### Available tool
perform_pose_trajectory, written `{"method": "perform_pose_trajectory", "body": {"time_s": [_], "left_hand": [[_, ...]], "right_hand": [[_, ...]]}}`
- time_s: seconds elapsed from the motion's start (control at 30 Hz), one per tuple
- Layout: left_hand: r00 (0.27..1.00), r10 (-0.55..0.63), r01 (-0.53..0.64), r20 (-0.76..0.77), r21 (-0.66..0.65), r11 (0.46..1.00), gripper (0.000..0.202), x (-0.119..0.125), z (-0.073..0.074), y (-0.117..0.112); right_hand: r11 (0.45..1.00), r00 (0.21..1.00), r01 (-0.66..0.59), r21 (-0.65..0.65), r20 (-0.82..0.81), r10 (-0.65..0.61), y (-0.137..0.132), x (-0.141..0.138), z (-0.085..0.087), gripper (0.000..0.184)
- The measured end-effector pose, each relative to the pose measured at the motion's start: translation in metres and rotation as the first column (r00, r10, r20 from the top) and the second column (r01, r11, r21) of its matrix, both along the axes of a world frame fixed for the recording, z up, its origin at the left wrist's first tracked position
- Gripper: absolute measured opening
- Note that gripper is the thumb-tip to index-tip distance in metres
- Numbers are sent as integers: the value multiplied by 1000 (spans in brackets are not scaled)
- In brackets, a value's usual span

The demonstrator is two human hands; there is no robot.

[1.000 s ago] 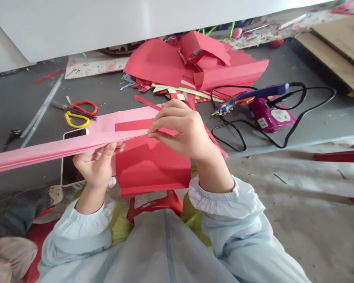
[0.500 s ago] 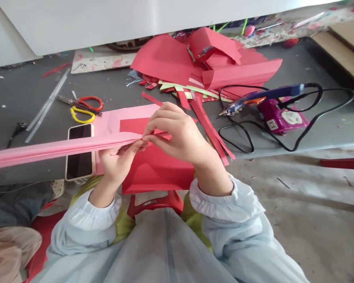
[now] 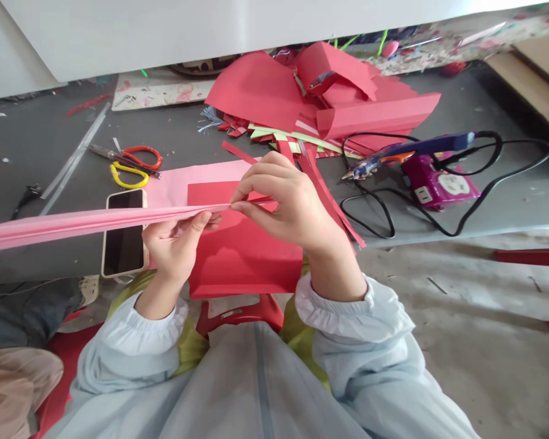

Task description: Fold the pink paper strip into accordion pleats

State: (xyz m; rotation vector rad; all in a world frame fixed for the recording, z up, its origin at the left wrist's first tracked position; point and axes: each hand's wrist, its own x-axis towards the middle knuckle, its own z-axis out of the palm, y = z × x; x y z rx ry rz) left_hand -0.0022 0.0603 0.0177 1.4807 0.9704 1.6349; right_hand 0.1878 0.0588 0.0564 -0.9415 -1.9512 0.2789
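Left hand (image 3: 176,241) and right hand (image 3: 288,204) both pinch the folded pink paper strip (image 3: 86,221) above a red paper sheet (image 3: 247,259) at the desk (image 3: 41,152) near edge; smartphone (image 3: 123,235) just beside.

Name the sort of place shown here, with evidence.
Probably a paper-craft workspace: cut red paper is heaped on the grey table with scissors and a glue gun, and the left hand and right hand hold a folded pink strip.
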Motion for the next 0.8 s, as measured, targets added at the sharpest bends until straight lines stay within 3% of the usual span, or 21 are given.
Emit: {"method": "perform_pose_trajectory", "body": {"time_s": [0.3, 0.57, 0.8], "left_hand": [[999, 36, -37, -28, -17, 999, 20, 1, 0, 0], [999, -3, 0, -52, -54, 999, 16, 3, 3, -2], [999, -36, 36, 5, 1, 999, 2, 6, 2, -3]], "right_hand": [[998, 1000, 21, 53, -1, -21, 1, -3, -3, 20], [994, 1000, 19, 106, -9, -18, 1, -7, -3, 19], [998, 999, -10, 61, -33, 12, 1, -9, -3, 19]]}}
